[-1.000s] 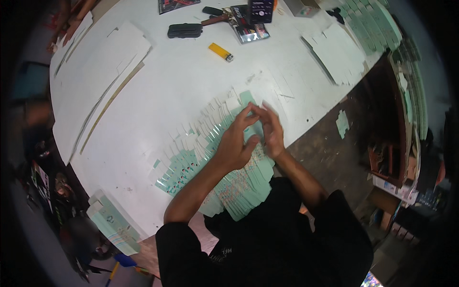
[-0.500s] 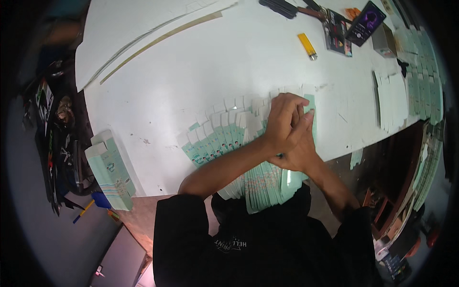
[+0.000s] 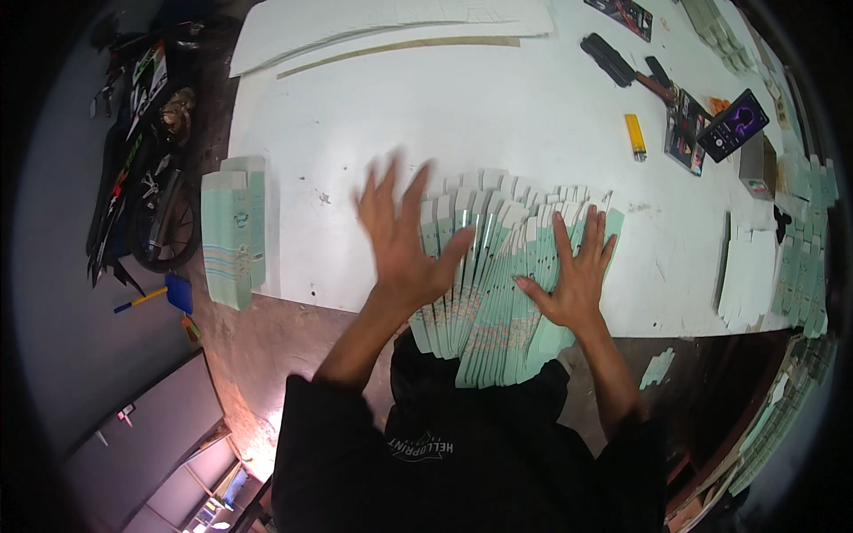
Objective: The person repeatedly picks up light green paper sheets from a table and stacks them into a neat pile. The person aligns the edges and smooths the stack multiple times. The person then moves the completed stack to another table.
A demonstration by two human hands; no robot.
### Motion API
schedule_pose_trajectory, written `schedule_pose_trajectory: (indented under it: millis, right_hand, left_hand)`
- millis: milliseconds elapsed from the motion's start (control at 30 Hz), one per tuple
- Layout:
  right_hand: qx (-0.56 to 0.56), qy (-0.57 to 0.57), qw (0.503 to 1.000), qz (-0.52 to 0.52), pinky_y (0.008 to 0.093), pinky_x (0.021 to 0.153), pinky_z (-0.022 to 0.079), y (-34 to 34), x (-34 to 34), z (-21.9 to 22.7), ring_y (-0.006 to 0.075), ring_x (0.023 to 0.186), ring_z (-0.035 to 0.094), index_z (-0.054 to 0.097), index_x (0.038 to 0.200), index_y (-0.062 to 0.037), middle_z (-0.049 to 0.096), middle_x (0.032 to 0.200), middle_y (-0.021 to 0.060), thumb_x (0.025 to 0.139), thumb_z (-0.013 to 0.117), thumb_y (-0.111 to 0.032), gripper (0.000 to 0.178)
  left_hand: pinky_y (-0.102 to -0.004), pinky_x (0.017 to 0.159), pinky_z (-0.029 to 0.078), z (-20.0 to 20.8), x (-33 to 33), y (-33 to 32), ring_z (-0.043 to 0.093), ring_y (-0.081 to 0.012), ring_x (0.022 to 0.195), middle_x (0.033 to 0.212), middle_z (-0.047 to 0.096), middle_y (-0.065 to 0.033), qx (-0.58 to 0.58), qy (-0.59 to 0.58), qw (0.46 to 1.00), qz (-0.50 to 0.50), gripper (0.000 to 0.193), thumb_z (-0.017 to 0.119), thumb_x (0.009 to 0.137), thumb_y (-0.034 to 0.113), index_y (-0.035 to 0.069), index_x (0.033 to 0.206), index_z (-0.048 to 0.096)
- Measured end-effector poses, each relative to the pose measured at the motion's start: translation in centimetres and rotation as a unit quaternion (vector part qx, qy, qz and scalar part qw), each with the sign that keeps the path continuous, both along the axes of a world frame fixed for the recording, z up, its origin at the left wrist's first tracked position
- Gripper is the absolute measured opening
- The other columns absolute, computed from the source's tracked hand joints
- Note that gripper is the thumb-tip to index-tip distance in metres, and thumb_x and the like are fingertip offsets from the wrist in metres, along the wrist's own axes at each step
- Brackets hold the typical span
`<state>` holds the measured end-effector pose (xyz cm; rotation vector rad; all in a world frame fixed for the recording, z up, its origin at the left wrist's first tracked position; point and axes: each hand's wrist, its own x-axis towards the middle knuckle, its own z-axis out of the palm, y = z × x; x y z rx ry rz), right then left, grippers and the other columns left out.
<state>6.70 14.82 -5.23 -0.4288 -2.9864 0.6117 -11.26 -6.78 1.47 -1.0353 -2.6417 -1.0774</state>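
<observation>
A fanned row of flat, pale green and white folded cartons [image 3: 502, 324] lies along the near table edge, partly overhanging toward my lap. My right hand [image 3: 576, 275] rests on the right part of the fan, fingers spread flat and holding nothing. Over the fan's left end is my left hand [image 3: 404, 244], fingers stretched apart and slightly smeared by motion; whether it touches the cartons I cannot tell. Beneath both palms some cartons are hidden.
A stack of green cartons [image 3: 233, 235] sits at the table's left edge. Far right lie a yellow lighter [image 3: 634, 137], a phone [image 3: 734, 124] and a cutter-like black tool [image 3: 608, 59]. White cartons [image 3: 748, 271] are at the right edge; long strips [image 3: 400, 49] lie at the back.
My hands were together over the fan's right side, left arm crossing it. Now they are apart: the left hand has swung left, the right lies flat on the cartons. The view has shifted.
</observation>
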Motion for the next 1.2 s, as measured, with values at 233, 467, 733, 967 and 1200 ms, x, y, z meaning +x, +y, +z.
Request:
schedule_pose_trajectory:
  millis: [233, 467, 733, 967, 1200]
  right_hand:
    - [0.005, -0.021, 1.0, 0.02, 0.0816, 0.115, 0.003, 0.0, 0.0, 1.3, 0.0599, 0.156, 0.001, 0.028, 0.168, -0.012, 0.005, 0.168, 0.0403, 0.084, 0.073, -0.07, 0.111]
    - [0.029, -0.027, 0.999, 0.002, 0.0829, 0.115, 0.005, 0.2, -0.5, 1.3, 0.0611, 0.156, 0.005, 0.031, 0.166, -0.0093, 0.011, 0.166, 0.0425, 0.087, 0.066, -0.073, 0.108]
    - [0.014, 0.006, 1.0, -0.017, 0.0803, 0.117, 0.002, -0.3, 0.3, 0.6, 0.0588, 0.157, 0.005, 0.035, 0.165, -0.0099, 0.015, 0.167, 0.0408, 0.088, 0.06, -0.077, 0.105]
    - [-0.074, 0.081, 0.994, -0.021, 0.0778, 0.12, 0.002, 0.7, 1.2, 0.2, 0.0569, 0.158, 0.008, 0.028, 0.168, -0.0123, 0.012, 0.17, 0.0372, 0.086, 0.069, -0.067, 0.106]
    - [-0.502, 0.44, 0.722, -0.182, 0.0482, 0.125, 0.028, 3.1, 4.8, -7.3, 0.0322, 0.151, 0.038, 0.041, 0.153, 0.0044, 0.037, 0.161, 0.0175, 0.107, 0.052, -0.028, 0.056]
  left_hand:
    - [-0.0812, 0.115, -0.003, -7.1, 7.8, 1.1, -0.004, -0.0637, 0.155, 0.168, 0.002, -0.0419, -0.088, -0.115, 0.989, 0.004, 0.094, 0.061, 0.099, 0.057, 0.004, 0.167, 0.024]
    - [-0.0839, 0.113, -0.005, -6.9, 7.7, 2.0, 0.001, -0.0635, 0.155, 0.17, 0.008, -0.039, -0.263, 0.022, 0.963, -0.045, 0.084, 0.055, 0.103, 0.043, -0.006, 0.164, 0.024]
    - [-0.0697, 0.124, -0.004, -7.0, 5.9, 2.8, 0.005, -0.052, 0.16, 0.171, 0.013, -0.036, -0.2, -0.061, 0.963, -0.17, 0.072, 0.048, 0.106, 0.03, -0.01, 0.162, 0.026]
    - [-0.0702, 0.124, -0.002, 0.8, 5.0, 7.7, 0.007, -0.0509, 0.16, 0.172, 0.014, -0.0326, -0.124, 0.023, 0.953, -0.277, 0.076, 0.056, 0.105, 0.037, -0.001, 0.164, 0.029]
    - [-0.0703, 0.125, -0.001, -2.9, 8.8, 17.7, 0.011, -0.0504, 0.16, 0.171, 0.019, -0.0307, -0.163, -0.025, 0.836, -0.524, 0.082, 0.062, 0.1, 0.044, 0.002, 0.164, 0.032]
